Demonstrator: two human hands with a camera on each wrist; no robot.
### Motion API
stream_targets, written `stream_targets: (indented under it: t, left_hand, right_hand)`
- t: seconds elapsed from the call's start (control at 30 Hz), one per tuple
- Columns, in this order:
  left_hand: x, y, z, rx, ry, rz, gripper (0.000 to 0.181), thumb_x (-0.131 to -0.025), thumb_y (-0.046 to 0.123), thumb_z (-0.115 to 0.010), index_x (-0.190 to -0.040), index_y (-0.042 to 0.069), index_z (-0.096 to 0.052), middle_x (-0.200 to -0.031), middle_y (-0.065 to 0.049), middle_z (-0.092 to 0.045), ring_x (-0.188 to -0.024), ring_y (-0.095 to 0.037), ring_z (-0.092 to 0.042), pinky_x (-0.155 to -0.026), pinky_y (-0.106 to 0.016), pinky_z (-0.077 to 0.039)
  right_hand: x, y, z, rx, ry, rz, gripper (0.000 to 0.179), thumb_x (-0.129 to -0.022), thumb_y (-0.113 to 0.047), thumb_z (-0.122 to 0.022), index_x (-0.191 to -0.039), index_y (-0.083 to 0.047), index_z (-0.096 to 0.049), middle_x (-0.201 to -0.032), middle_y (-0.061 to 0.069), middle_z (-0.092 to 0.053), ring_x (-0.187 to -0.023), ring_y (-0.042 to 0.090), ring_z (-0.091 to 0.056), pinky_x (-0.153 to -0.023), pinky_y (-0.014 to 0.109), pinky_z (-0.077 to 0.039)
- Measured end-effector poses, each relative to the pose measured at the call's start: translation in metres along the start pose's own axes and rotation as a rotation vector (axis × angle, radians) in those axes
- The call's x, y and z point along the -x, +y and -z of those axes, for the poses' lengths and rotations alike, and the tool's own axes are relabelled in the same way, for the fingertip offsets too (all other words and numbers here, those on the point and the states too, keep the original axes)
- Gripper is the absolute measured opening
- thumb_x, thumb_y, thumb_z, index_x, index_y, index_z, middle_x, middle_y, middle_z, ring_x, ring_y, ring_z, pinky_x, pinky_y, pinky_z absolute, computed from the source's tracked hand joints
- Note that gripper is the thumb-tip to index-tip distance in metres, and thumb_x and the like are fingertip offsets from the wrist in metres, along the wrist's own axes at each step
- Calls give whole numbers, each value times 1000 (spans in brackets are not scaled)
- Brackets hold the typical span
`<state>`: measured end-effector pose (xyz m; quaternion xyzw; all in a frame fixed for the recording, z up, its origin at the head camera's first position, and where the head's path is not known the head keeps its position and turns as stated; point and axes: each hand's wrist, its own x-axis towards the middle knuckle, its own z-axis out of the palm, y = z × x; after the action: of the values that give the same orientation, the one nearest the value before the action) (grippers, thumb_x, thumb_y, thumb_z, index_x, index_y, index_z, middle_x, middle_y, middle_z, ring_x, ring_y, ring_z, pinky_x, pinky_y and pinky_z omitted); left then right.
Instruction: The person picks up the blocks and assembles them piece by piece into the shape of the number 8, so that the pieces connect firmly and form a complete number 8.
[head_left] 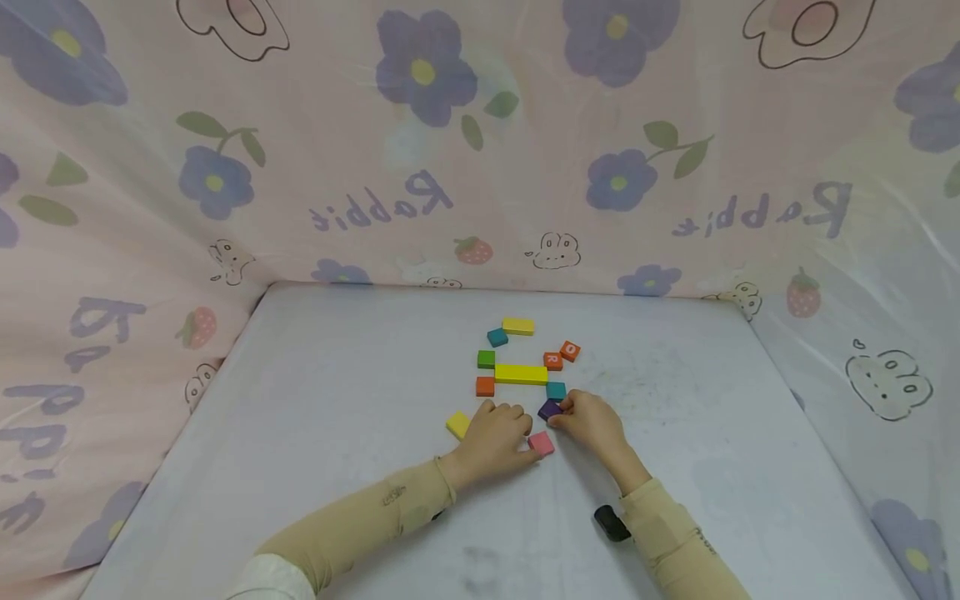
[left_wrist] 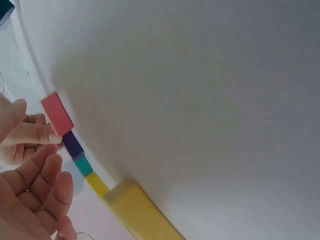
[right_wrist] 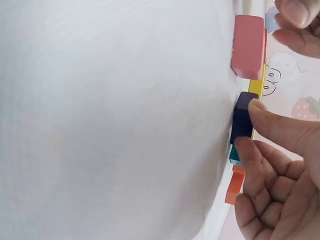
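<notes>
The purple block point(head_left: 548, 411) looks light and hard, maybe a bit smooth; its sides seem best to pinch. It is on the bench point(head_left: 337, 375), just near of the teal block point(head_left: 556, 390). The right hand point(head_left: 596, 425) has its grip on it, thumb and finger, arm slanting from the near right. The left hand point(head_left: 491, 444), fingers loosely bent, holds nothing beside the pink block point(head_left: 542, 442).

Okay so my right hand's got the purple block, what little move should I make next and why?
I'd probably turn the purple block slightly to square it with the teal block by the right end of the long yellow block. Your right hand pinches it close to that teal block, and in the head view it sits askew while the teal one lies nearly straight.
</notes>
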<state>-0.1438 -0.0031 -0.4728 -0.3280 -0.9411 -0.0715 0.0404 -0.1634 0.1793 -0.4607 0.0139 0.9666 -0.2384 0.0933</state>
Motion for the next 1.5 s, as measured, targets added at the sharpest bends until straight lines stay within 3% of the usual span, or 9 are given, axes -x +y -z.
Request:
stream_targets:
  t: [0.27, 0.6, 0.77, 1.0, 1.27, 1.5]
  left_hand:
    - [-3, 7, -4, -32, 11, 11, 40, -79, 57, -63, -92, 19, -64, -78, 8, -55, -69, -9, -48, -66, -25, -29]
    - [-3, 8, -5, -39, 17, 12, 35, -78, 56, -65, -80, 21, -60, -73, 8, -54, -66, -10, -48, -64, -25, -25]
    - [-4, 6, -3, -42, 4, 27, 34, -78, 51, -67, -86, 19, -65, -74, 6, -56, -68, -11, -50, -67, -26, -30]
    - [-7, -8, 1, 1, -53, 114, 32, -79, 43, -70, -92, 15, -66, -77, 5, -58, -75, -12, -53, -76, -30, -37]
    - [-8, -33, 0, 44, 25, 202, 27, -75, 36, -74, -78, 13, -61, -68, 3, -56, -65, -13, -50, -67, -30, -32]
    - [-9, -47, 2, 63, -3, 261, 27, -76, 36, -74, -80, 13, -62, -70, 3, -57, -64, -13, -50, -66, -29, -31]
  right_hand:
    - [-1, -1, 0, 5, -10, -15, 30, -78, -27, -74, -90, -2, -64, -79, 7, -67, -66, 15, -55, -59, 28, -45]
    - [0, 0, -2, -4, -9, -16, 31, -78, -29, -74, -91, -2, -64, -80, 7, -67, -66, 15, -55, -60, 28, -46]
    - [0, 0, -2, -4, -9, -17, 32, -78, -28, -74, -92, -2, -65, -79, 7, -68, -66, 15, -55, -60, 29, -46]
    - [0, 0, -1, -1, -9, -17, 32, -78, -29, -75, -92, -2, -65, -80, 7, -68, -66, 14, -55, -60, 29, -46]
    - [1, -2, 1, 15, -12, -8, 32, -78, -28, -74, -93, -1, -65, -81, 7, -68, -67, 15, -55, -60, 30, -47]
    - [1, -3, 2, 10, -24, -23, 32, -78, -28, -74, -94, -2, -66, -83, 8, -68, -68, 15, -56, -61, 31, -48]
